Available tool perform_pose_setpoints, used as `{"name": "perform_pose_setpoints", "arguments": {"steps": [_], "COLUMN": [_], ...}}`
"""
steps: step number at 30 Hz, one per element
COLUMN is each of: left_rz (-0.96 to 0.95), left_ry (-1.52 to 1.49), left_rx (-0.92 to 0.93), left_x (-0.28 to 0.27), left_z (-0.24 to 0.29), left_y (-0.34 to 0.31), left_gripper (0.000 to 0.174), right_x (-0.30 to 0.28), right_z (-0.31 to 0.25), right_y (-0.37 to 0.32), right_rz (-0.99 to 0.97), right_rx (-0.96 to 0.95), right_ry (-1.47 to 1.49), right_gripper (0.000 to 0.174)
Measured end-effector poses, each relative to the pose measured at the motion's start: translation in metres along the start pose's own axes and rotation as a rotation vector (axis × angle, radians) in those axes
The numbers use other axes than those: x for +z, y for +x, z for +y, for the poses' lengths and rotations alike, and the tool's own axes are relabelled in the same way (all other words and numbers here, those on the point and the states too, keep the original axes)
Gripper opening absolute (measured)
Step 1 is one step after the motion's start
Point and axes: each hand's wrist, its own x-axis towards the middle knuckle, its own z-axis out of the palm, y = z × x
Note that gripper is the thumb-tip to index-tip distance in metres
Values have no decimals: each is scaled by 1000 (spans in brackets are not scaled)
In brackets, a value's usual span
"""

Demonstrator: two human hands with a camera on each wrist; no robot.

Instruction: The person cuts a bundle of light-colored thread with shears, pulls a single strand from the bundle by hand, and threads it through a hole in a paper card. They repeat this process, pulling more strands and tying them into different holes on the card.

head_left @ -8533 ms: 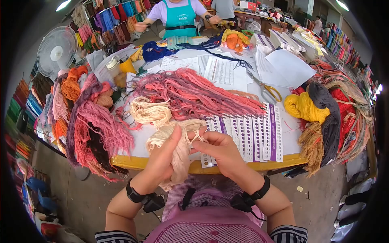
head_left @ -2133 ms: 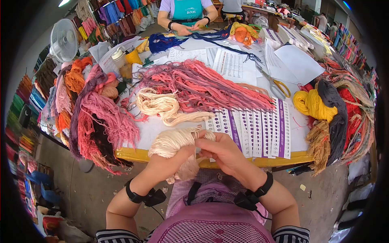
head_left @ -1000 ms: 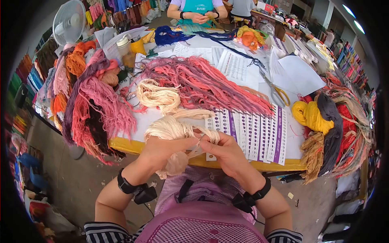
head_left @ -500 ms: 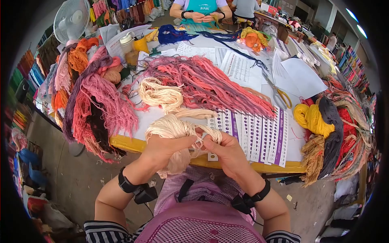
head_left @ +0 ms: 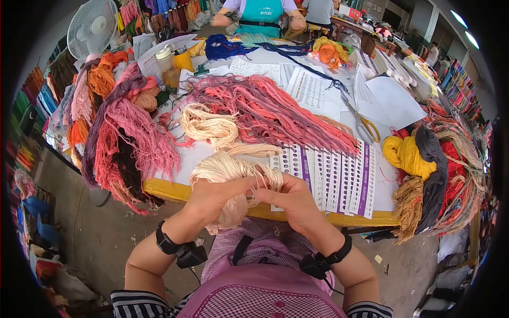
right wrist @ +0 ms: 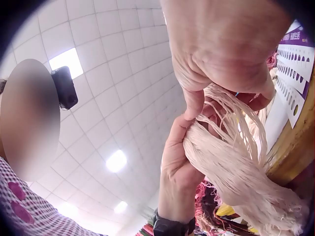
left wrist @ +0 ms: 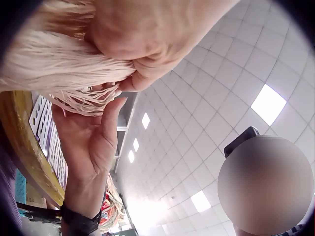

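Observation:
A cream skein of thread [head_left: 222, 172] is bunched in my left hand [head_left: 208, 200], whose thumb lies across it near the table's front edge. My right hand [head_left: 297, 200] holds loose strands drawn from the skein's right side, its thumb close to the left thumb. In the left wrist view, a looped bundle of strands [left wrist: 86, 98] spans the two hands. The right wrist view has the skein's cut-looking end [right wrist: 275, 211] hanging below the left hand. A second cream skein [head_left: 209, 126] lies on the table just beyond, beside a long pile of pink and purple thread [head_left: 265, 114].
Punched cards with purple bands [head_left: 339, 180] lie at the table's front. Scissors with yellow handles [head_left: 366, 127] rest on the right, near yellow and grey skeins [head_left: 408, 156]. Pink and orange skeins [head_left: 132, 130] drape over the left side. A person in a teal apron [head_left: 260, 16] is opposite.
Over the last seconds the cream skein has stayed in my left hand while my right fingers shifted among its strands. Just now my right hand turned slightly inward. The person opposite spread their hands apart.

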Motion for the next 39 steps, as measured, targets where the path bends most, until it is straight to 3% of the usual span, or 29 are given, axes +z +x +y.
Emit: {"name": "perform_pose_setpoints", "arguments": {"steps": [6, 10, 12, 13, 15, 17, 18, 19, 20, 22, 24, 26, 30, 31, 33, 35, 37, 39], "left_rz": [-58, -16, 25, 24, 21, -22, -152, -282, -259, -210, -150, -82, 2, 58, 112, 409, 340, 602], "left_ry": [85, 104, 199, 198, -359, -563, -654, -744, -778, -811, -809, -864, -763, -665, -565, -520, -536, -286], "left_rx": [109, 96, 98, 98, -110, 140, 212, 286, 304, 298, 278, 291, 399, 474, 561, 615, 653, 705], "left_x": [-5, -7, -2, -3, -13, -43, -69, -99, -130, -194, -261, -284, -359, -385, -392, -373, -358, -324], "left_z": [-5, -6, -1, 3, 12, 26, 38, 50, 58, 69, 72, 74, 81, 84, 94, 117, 136, 157], "left_y": [-1, -1, -4, -4, -1, 2, 4, 5, 2, -4, -15, -30, -42, -41, -40, -29, -13, 3], "left_gripper": [28, 32, 23, 23, 22, 31, 30, 30, 31, 32, 31, 30, 30, 31, 32, 34, 34, 33], "right_x": [0, 0, 2, 5, 1, -20, -28, -37, -48, -82, -123, -145, -185, -207, -230, -247, -257, -283], "right_z": [3, 5, 5, 3, 2, 2, -16, -33, -49, -79, -107, -143, -205, -218, -248, -268, -286, -310], "right_y": [3, 1, 2, 2, 0, -9, -20, -32, -43, -57, -67, -76, -81, -80, -88, -94, -97, -106], "right_rz": [51, 76, 84, 83, 89, -374, -307, -117, 75, 197, 265, 358, 553, 677, 853, 928, 1030, 1140], "right_rx": [2, -54, -81, -67, -57, 53, 144, 183, 220, 156, 124, 26, -160, -259, -320, -436, -477, -533], "right_ry": [-90, -33, -37, 115, 257, 599, 387, 63, -259, -497, -423, -489, -464, -550, -632, -800, -840, -875], "right_gripper": [23, 20, 19, 19, 19, 23, 22, 23, 24, 22, 19, 15, 13, 13, 17, 15, 15, 17]}}
